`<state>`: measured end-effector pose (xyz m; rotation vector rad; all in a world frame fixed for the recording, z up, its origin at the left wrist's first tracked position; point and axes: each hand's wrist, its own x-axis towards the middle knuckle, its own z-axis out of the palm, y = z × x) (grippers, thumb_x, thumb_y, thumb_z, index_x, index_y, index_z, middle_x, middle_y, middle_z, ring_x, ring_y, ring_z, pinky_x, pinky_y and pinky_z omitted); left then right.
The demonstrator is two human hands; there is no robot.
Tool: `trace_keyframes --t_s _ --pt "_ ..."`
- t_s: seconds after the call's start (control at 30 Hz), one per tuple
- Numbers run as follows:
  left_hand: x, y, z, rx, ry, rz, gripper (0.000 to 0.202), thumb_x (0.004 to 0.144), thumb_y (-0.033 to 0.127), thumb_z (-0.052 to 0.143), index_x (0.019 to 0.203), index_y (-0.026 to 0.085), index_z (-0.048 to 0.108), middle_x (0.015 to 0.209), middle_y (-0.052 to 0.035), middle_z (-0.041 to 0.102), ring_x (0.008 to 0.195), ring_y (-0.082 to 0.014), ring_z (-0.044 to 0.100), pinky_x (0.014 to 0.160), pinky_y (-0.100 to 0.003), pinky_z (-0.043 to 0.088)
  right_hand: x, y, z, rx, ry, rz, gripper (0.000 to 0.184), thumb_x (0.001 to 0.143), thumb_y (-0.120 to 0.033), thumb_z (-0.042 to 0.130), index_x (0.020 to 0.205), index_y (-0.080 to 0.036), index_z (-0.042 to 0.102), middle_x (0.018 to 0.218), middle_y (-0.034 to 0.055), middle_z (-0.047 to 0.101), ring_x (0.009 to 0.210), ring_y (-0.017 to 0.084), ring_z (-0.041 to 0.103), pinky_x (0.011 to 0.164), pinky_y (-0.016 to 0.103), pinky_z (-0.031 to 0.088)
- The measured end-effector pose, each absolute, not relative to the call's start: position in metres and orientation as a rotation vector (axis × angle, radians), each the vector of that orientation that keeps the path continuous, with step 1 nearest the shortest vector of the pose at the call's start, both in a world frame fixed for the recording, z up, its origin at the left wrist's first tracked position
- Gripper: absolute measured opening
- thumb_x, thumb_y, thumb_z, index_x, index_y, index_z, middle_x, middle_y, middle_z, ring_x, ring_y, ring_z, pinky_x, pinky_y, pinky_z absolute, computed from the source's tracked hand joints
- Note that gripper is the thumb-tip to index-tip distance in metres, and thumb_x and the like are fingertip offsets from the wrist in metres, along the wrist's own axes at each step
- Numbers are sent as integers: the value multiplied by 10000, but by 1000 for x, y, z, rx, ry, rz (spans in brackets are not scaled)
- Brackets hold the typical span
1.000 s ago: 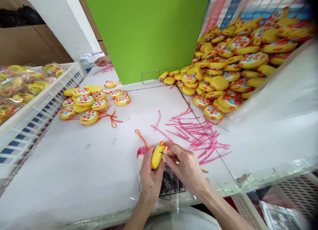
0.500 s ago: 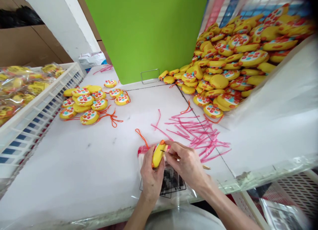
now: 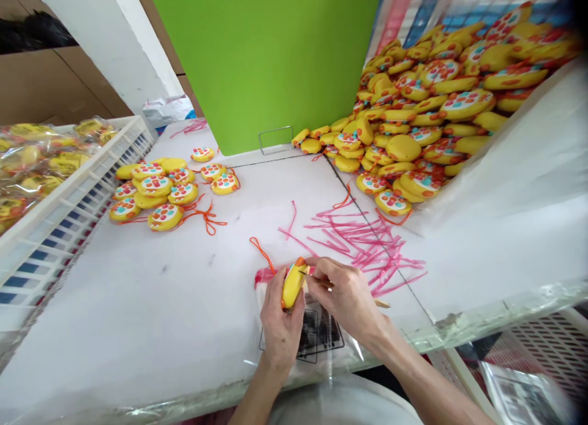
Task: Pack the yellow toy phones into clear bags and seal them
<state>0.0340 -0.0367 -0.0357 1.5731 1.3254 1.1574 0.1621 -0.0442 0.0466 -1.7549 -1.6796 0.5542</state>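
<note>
Yellow toy [image 3: 293, 284] stands on edge low in the frame's centre, pinched in the left hand [image 3: 280, 324]; the right hand [image 3: 344, 299] beside it pinches a thin stick [image 3: 381, 303]. At far left, a white crate [image 3: 68, 198] holds bagged yellow toys [image 3: 32, 161]. On the white surface [image 3: 151, 302] lie loose toys [image 3: 160, 189], then pink strips [image 3: 367, 244]. Upper right, a heaped pile [image 3: 427, 106].

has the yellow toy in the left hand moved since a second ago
No. The yellow toy stays in the left hand, above the clear bag; only the camera shifted.
</note>
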Motion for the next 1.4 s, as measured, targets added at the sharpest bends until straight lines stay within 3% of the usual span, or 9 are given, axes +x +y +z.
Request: trace_keyframes --t_s 0.2,0.43,0.6,0.73,0.9,1.03,1.13,1.27,1.4 --pt "34 -37 -36 1542 1317 1154 458 829 324 590 1255 200 479 1267 -97 545 1134 -221 544 956 -350 465 163 -45 49 -1734 -1677 567 173 816 -136 528 669 -204 467 884 9 651 771 145 632 585 202 441" --pt "34 -37 -34 1544 1329 1148 453 832 331 583 1257 209 483 1271 -89 544 1151 -221 532 967 -340 458 159 -44 47 -1726 -1670 585 158 786 -107 551 674 -198 486 867 1 652 582 100 561 535 202 422" --pt "32 -35 -34 1464 1395 1151 462 826 345 587 1250 194 486 1250 -96 553 1125 -222 544 959 -344 465 217 -43 39 -1820 -1606 332 137 855 -235 558 723 -200 562 993 21 668 682 125 614 618 230 460" --pt "29 -35 -33 1273 1362 1195 520 803 379 609 1261 179 465 1251 -118 534 1092 -230 563 898 -323 504 319 -63 28 -2110 -1670 11 133 891 -318 540 912 -220 627 1072 62 657 829 171 638 697 268 452" --pt "26 -37 -31 1228 1286 1269 533 786 384 623 1255 177 476 1237 -119 546 1066 -230 579 859 -298 519 401 -89 11 -2487 -1670 -180 183 891 -333 537 926 -210 668 1028 98 673 934 237 621 640 322 441" --pt "22 -34 -22 1300 1319 1229 499 793 374 612 1235 178 489 1206 -106 575 1051 -226 590 861 -302 515 357 -85 25 -2259 -1675 -214 225 885 -282 554 1069 -173 623 1173 115 608 1086 243 555 860 325 465" --pt "20 -29 -5 1580 1315 1103 413 790 312 621 1179 205 532 1141 -69 615 1023 -202 595 896 -299 490 288 -70 49 -1925 -1763 168 275 881 -286 568 1148 -219 570 1122 53 633 976 181 616 865 275 496" --pt "18 -23 20 1841 1199 996 388 792 171 584 1161 251 495 1111 -26 616 1016 -153 588 887 -255 480 214 -53 70 -1508 -2073 494 471 875 -251 583 1317 -239 423 1358 71 458 1201 205 477 1002 334 423" --pt "6 -22 30 1862 1205 973 474 791 176 594 1224 253 417 1194 -47 563 1086 -162 552 915 -275 463 188 -41 66 -1377 -2084 724 351 908 -210 517 1254 -239 461 1180 60 580 986 190 594 860 332 502"
